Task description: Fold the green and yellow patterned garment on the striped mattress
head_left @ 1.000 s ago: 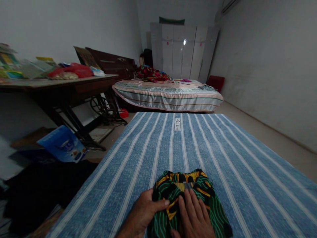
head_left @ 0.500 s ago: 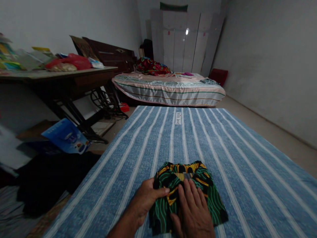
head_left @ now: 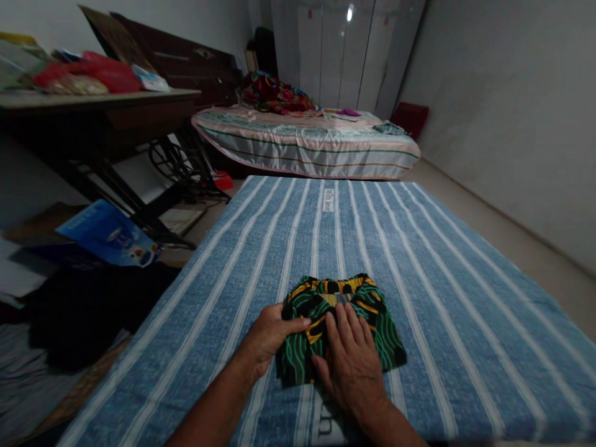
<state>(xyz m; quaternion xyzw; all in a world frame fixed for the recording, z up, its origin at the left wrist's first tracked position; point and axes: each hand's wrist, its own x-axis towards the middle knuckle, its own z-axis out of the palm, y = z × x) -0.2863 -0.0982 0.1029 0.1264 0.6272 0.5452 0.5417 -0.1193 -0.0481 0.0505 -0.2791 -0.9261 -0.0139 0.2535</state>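
A folded garment [head_left: 372,316] with a black, green and yellow print lies on a blue sheet with white stripes [head_left: 442,298] spread over a mattress in front of me. My right hand [head_left: 351,363] lies flat on top of the garment with its fingers stretched out. My left hand [head_left: 272,335] holds the garment's left edge, thumb on top and fingers curled under the cloth.
A dark wooden table [head_left: 93,108] with bags and papers stands at the left, a blue box [head_left: 107,233] on the floor below it. A second bed [head_left: 307,146] with clothes lies ahead, white wardrobes [head_left: 339,56] behind it. A bare wall runs along the right.
The view has tilted down, so the garment and both hands sit higher in the picture and my forearms show. The hands keep the same hold on the garment.
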